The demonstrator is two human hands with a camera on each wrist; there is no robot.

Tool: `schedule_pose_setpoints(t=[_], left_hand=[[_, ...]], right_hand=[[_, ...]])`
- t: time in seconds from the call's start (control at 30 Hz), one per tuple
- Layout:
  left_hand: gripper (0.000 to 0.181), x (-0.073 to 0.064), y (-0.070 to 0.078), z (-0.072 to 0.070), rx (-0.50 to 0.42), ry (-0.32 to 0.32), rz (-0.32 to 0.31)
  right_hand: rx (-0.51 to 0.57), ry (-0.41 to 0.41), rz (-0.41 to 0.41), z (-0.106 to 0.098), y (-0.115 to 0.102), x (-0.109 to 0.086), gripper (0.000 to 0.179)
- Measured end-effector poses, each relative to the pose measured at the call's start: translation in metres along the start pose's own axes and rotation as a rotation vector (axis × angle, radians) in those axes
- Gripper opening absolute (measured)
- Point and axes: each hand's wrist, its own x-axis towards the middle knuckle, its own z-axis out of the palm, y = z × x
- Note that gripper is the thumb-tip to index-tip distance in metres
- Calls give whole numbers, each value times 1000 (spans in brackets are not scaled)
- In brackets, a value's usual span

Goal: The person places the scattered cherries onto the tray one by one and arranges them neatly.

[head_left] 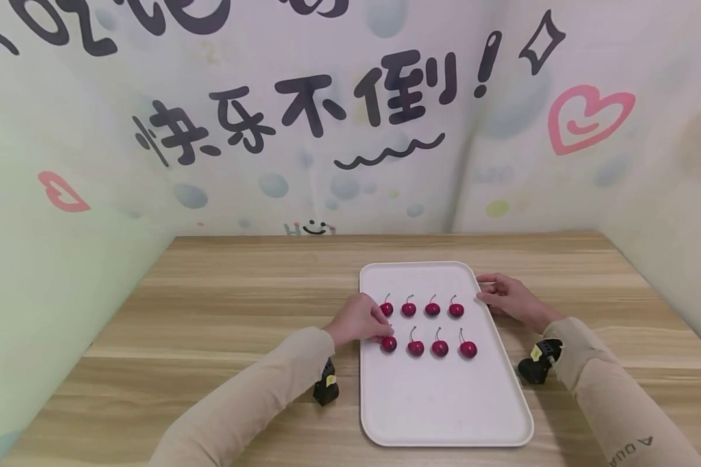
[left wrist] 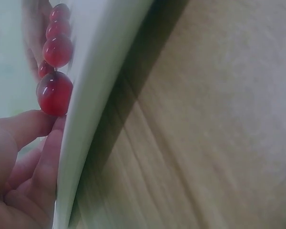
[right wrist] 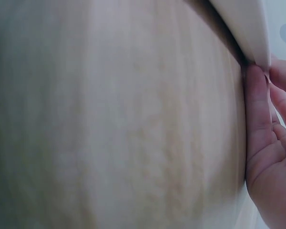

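Observation:
Several dark red cherries with stems stand in two rows on a white rectangular tray [head_left: 444, 408]. My left hand [head_left: 359, 319] reaches over the tray's left rim and pinches the leftmost cherry [head_left: 388, 344] of the near row at its stem end. In the left wrist view, thumb and fingertip meet right against that cherry [left wrist: 55, 94], so its stem is mostly hidden. At the tray's right side, my right hand [head_left: 511, 298] grips the rim. The right wrist view shows a digit [right wrist: 257, 95] under the tray edge [right wrist: 250, 28] and other fingers on its far side.
The tray lies on a wood-grain table [head_left: 239, 292]. Behind it hangs a pale cloth backdrop [head_left: 327, 188] with dark lettering and pink hearts. A black wrist camera [head_left: 326, 384] sits below the left cuff, another black camera [head_left: 539, 363] below the right.

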Motion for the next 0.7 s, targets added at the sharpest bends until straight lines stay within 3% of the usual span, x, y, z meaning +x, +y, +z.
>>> schedule_pose_setpoints(t=[0.53, 0.7], left_hand=[[8, -4, 0, -1, 5, -22, 35], [8, -8, -4, -3, -12, 12, 104]], right_hand=[[-22, 1, 7, 1, 1, 0, 56], [-44, -2, 19, 1, 1, 1, 57]])
